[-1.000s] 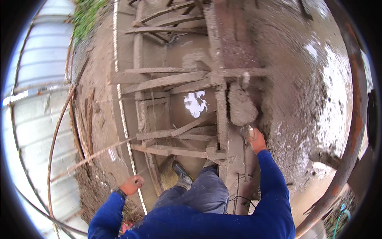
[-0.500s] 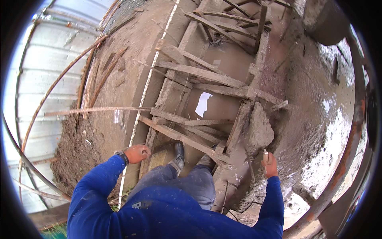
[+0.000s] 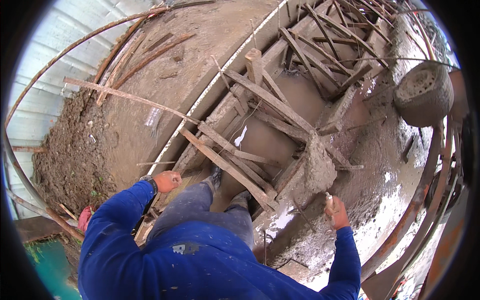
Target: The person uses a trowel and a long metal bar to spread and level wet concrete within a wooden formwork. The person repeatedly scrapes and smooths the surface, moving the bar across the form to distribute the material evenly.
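My left hand (image 3: 167,181) hangs loosely closed in front of my body, a dark watch (image 3: 149,183) at its wrist. Nothing shows between its fingers. In my right hand (image 3: 337,213) is a short, pale handle-like piece (image 3: 329,201); its tip pokes above the fist and the rest is hidden. Just beyond that hand stands a rough grey lump of concrete (image 3: 320,167). Between and ahead of my hands, wooden braces (image 3: 227,167) cross a trench holding muddy water (image 3: 262,142). My legs (image 3: 200,210) straddle into this trench.
A white-edged wall (image 3: 220,75) runs along the trench's left side. Mud and loose planks (image 3: 150,67) lie beyond it, beside white metal sheeting (image 3: 45,90). To the right are wet ground (image 3: 385,215), a rusty curved bar (image 3: 410,227) and a muddy wheel-like drum (image 3: 424,94).
My view has turned toward the right, so the trench now slants up to the right and more braces show. Both hands stay low at my sides, the right still gripping the pale piece.
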Available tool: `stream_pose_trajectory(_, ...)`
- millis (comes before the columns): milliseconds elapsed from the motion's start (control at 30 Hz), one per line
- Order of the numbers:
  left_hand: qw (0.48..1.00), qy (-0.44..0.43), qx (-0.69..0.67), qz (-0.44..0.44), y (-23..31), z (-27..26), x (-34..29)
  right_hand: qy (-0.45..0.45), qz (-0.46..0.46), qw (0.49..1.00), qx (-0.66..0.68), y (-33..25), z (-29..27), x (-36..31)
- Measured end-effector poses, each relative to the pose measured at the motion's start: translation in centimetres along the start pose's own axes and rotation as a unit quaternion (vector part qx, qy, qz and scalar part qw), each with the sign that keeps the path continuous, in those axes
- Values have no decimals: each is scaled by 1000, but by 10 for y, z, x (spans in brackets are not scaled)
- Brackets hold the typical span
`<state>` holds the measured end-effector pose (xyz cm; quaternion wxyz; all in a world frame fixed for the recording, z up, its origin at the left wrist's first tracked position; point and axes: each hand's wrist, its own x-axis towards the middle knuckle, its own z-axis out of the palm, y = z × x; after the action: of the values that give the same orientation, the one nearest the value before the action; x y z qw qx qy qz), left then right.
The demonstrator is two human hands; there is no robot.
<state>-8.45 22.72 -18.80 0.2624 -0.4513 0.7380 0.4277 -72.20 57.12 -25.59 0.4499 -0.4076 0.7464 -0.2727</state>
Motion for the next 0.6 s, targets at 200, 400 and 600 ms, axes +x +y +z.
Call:
stream_pose_trajectory(200,997,16,-70,8,-56,2,-5,-71,52,996,21,-104,22,59)
stream_pose_trajectory(400,989,-20,-147,-2,-122,-12,4,-75,5,997,35,-193,110,118)
stream_pose_trajectory(600,985,-15,-171,-10,-179,-47,-5,-80,88,985,126,-266,228,165)
